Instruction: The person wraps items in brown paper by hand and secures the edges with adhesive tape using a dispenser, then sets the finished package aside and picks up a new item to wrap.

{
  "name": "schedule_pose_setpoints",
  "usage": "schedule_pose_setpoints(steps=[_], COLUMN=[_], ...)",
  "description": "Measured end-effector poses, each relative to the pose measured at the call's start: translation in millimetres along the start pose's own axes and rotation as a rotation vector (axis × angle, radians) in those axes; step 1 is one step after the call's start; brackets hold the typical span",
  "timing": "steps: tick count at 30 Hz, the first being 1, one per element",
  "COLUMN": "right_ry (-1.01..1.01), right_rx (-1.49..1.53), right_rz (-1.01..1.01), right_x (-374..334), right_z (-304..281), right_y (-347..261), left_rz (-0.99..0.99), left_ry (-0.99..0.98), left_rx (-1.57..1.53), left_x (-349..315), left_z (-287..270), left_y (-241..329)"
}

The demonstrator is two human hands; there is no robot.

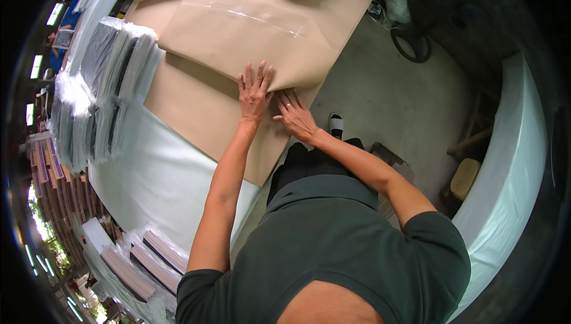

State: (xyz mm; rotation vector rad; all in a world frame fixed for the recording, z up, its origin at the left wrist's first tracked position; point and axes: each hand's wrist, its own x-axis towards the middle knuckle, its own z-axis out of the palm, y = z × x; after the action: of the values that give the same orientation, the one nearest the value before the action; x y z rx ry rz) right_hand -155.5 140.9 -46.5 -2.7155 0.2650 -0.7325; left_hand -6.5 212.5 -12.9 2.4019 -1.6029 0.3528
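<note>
On the brown sheet part-covering the table, a folded paper packet lies ahead, its long axis slanting from far left to near right. The left hand rests on its near edge, fingers spread; the right hand, nearer its right end, has fingers close together, whether pinching I cannot tell.
</note>
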Motion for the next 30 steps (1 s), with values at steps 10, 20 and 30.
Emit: schedule_pose_setpoints(steps=[10,20,30], right_ry=[-0.135,-0.042,0.368], right_rx=[-0.34,0.821,1.506], right_rz=[0.083,0.729,1.278], right_x=[-18,-4,60], right_z=[-25,-43,6], right_y=[67,-8,-45], left_rz=[-0.167,-0.277,0.055], left_ry=[0.003,0.028,0.116], left_rx=[0.029,-0.002,-0.057], left_x=[-7,-16,-7], left_z=[2,16,1], left_y=[2,2,-6])
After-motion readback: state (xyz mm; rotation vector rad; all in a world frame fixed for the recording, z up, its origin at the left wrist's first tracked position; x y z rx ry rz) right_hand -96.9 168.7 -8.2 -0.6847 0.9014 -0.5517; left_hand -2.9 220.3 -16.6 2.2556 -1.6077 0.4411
